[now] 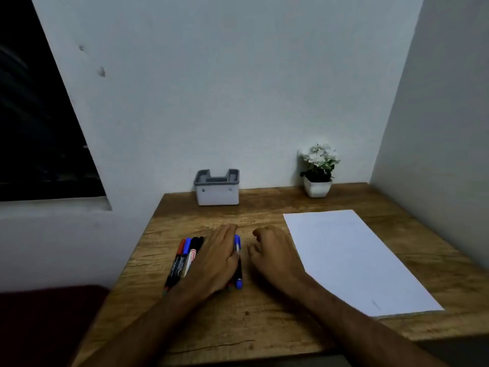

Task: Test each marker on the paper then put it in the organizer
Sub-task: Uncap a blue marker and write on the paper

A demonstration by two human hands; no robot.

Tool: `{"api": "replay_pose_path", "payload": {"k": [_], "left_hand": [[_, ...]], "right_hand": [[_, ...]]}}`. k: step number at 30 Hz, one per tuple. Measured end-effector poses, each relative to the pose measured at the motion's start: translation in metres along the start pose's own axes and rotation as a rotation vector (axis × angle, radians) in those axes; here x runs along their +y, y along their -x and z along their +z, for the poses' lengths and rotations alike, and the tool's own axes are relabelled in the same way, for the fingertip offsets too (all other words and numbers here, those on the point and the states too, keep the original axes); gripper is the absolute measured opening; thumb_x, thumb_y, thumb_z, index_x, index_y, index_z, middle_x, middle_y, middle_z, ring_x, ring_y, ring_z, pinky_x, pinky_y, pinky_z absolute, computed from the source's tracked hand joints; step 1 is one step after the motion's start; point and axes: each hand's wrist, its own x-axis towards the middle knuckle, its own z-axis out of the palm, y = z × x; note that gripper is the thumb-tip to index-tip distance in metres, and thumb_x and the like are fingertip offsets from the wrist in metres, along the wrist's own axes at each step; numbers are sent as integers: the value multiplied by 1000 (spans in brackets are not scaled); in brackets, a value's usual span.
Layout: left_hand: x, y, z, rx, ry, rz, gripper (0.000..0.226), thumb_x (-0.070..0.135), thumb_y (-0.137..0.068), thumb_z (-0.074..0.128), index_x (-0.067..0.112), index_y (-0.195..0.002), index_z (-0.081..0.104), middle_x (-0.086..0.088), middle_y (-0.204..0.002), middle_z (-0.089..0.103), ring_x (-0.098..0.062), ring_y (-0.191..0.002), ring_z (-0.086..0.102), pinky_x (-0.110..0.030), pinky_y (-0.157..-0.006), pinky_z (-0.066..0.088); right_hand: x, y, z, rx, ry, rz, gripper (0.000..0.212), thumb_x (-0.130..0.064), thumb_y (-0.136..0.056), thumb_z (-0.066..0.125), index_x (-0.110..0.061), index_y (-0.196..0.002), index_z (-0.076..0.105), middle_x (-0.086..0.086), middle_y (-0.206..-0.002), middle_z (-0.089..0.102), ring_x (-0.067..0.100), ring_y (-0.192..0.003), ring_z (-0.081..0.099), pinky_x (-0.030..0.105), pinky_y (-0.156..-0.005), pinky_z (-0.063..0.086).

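Head view, looking down at a wooden desk [264,327] set against a pale wall [211,88].

Left hand [214,260] lies flat, fingers straight, palm down across a row of markers [185,256]. Markers lie side by side on the desk, caps pointing away: red cap, blue cap, black caps show to the left of the hand. How many sit under the palm cannot be told. One blue marker [238,260] shows at the hand's right edge, touching it, blue at both ends. No finger curls round anything.

Right hand [275,254] rests just right of the blue marker, apart from it. Fingers loosely curled, nothing held.

Paper [357,258]: white sheet, flat on the desk to the right of the right hand, near it. A faint mark near the sheet's front corner, possibly a pen stroke; too dim to say.

Organizer [217,188]: small grey-and-white box at the desk's back edge against the wall, well apart from the markers.

Potted plant [318,172], white flowers, white pot, back right.

Dark window [31,128], upper left.
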Motion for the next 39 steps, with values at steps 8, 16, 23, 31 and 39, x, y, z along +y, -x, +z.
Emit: {"api": "replay_pose_path", "payload": {"k": [8,16,23,31,39], "left_hand": [[-7,-7,2,-36,-14,44,56,23,-103,36,14,-155,17,-2,-163,18,-10,-149,11,-15,-110,-7],[-10,-13,1,-69,35,75,53,18,-97,41,15,-149,31,-1,-153,36,-10,-142,25,-19,-114,2],[-11,-19,3,-114,81,67,48,22,-89,49,17,-137,44,2,-137,49,-9,-126,40,-27,-113,26],[18,-42,-2,-61,169,105,55,19,-93,52,21,-145,37,7,-141,43,-6,-128,37,-25,-105,31],[57,-103,8,-41,963,-338,17,7,-96,56,11,-103,70,-5,-101,75,-19,-100,70,-32,-87,55]], "right_hand": [[-11,-16,14,-95,-114,136,19,-25,-95,66,-15,-80,73,0,-75,68,8,-69,62,16,-54,41],[-12,-36,13,-138,-145,233,17,-28,-84,76,-13,-77,70,-2,-71,67,8,-67,63,22,-55,49],[-18,-44,2,-164,-159,263,32,-29,-78,77,-16,-66,51,-1,-66,56,11,-64,54,24,-48,34],[3,-51,-20,-72,-259,373,27,-35,-75,77,-12,-61,70,-1,-58,67,10,-59,64,27,-55,50],[55,-55,-52,97,-547,318,8,-16,-84,79,-13,-77,77,4,-63,74,20,-58,75,49,-68,64]]}}
